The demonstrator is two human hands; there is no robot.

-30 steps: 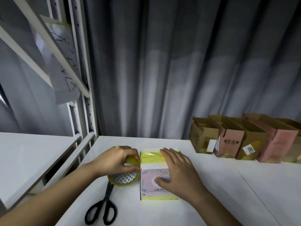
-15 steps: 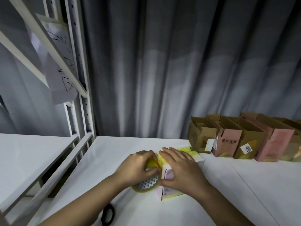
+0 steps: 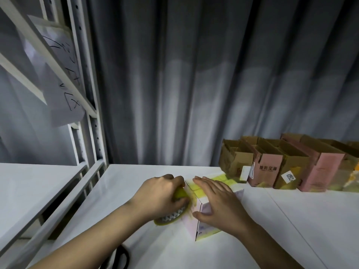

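Note:
A small pink and yellow box [image 3: 204,229] sits on the white table [image 3: 291,230], turned at an angle. My right hand [image 3: 219,202] lies across its top, fingers straight and thumb against its near side. My left hand [image 3: 161,195] grips a yellow tape roll [image 3: 172,217] pressed to the box's left side. A yellowish strip of tape [image 3: 196,186] covers the top of the box beside my fingers.
Black scissors [image 3: 121,258] lie at the near table edge, partly under my left forearm. A row of open cardboard cartons [image 3: 281,167] stands at the back right. A white metal rack [image 3: 85,133] with a paper sheet stands on the left, before a grey curtain.
The box has been turned and shifted right and away from me. My left hand brought the tape roll from beside the box up against its left side. The camera view shifted too.

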